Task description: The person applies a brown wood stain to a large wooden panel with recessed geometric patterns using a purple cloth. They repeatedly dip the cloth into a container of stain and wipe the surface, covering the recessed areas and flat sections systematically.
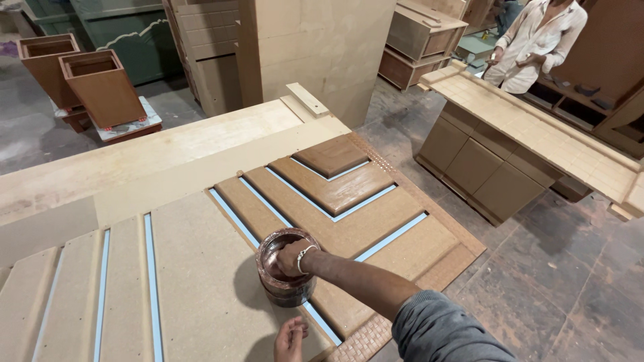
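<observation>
A round tin (287,289) of brown stain stands on a large carved board panel (194,268) laid flat in front of me. My right hand (290,258), with a pale band at the wrist, reaches into the tin's open top, and its fingers are hidden inside. My left hand (290,338) hovers low over the panel's near edge, fingers curled, with nothing visible in it. The two innermost chevron steps (333,155) of the panel are stained glossy brown. The outer steps are bare. Light blue tape strips (231,216) run in the grooves.
Another person (537,37) in a pale shirt stands at the far right beside a long grooved plank (537,124) resting on low cabinets (483,164). Two brown tapered boxes (100,84) sit at the far left. A tall board cabinet (315,47) rises behind the panel.
</observation>
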